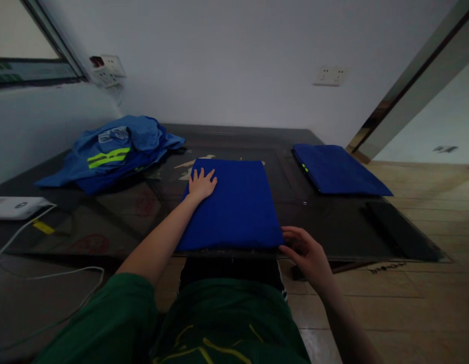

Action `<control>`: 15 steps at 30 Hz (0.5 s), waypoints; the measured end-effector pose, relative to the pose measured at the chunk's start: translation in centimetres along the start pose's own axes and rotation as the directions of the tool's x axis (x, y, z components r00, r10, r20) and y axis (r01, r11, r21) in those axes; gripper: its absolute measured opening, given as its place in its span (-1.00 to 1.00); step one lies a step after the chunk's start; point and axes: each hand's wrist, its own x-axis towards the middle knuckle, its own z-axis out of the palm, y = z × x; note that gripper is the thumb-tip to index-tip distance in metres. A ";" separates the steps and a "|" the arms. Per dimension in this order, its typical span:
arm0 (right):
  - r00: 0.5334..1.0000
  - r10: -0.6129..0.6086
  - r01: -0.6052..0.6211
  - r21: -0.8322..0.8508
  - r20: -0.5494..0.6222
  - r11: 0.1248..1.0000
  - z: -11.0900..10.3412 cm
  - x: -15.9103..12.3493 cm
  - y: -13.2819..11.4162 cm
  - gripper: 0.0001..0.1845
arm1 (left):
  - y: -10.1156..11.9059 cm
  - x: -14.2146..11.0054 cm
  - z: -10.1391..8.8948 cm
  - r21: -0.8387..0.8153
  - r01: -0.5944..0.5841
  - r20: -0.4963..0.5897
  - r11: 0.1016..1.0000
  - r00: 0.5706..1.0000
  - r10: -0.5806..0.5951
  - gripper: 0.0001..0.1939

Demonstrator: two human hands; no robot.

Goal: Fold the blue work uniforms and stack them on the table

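Observation:
A folded blue garment lies on the dark glass table right in front of me. My left hand rests flat on its far left corner, fingers spread. My right hand sits at the garment's near right corner, by the table's front edge. Its fingers are curled against the cloth's edge; whether they pinch the cloth I cannot tell.
A heap of blue work clothes with yellow-green stripes lies at the back left. A second folded blue garment rests at the right. A white device with a cable sits at the left edge. Wooden floor lies to the right.

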 end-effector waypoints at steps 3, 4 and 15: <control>1.000 0.017 -0.017 0.004 -0.014 1.000 0.0 0.0 -0.2 -0.60 | -0.1 0.1 0.2 -0.007 -0.013 -0.014 1.000 1.000 0.013 -0.37; 1.000 0.026 -0.026 0.024 -0.005 0.999 -0.1 0.0 -0.2 -0.60 | -0.1 0.2 0.2 -0.008 -0.018 -0.018 1.000 1.000 0.018 -0.37; 0.992 0.095 -0.100 0.062 0.078 0.993 -0.1 0.9 0.0 -0.70 | -0.3 0.9 0.4 -0.007 -0.022 -0.004 1.000 1.000 0.022 -0.37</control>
